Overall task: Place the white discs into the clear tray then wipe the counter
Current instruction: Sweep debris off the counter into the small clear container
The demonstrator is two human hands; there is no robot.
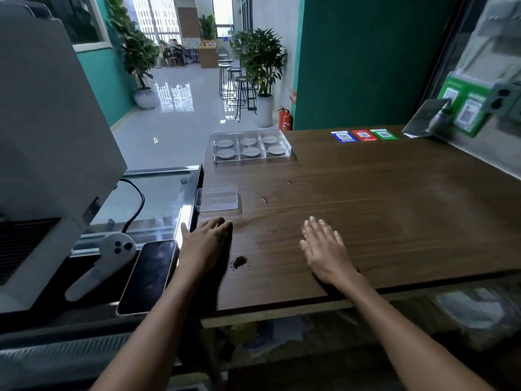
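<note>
A clear tray (pixel 284 150) with several compartments stands at the far left of the wooden counter (pixel 394 210); each compartment holds a white disc (pixel 225 143). My left hand (pixel 204 244) lies flat at the counter's left edge, fingers straight, holding nothing. My right hand (pixel 324 246) rests palm down on the counter near the front, fingers spread and empty. A small brown pile of crumbs (pixel 239 262) sits on the wood between my two hands. A few thin specks (pixel 263 198) lie farther back.
A clear flat lid (pixel 218 198) lies at the counter's left edge, in front of the tray. Left of the counter are a dark phone (pixel 148 276), a white controller (pixel 107 261) and a large grey machine (pixel 48 142). Coloured QR stickers (pixel 363 135) sit at the far edge.
</note>
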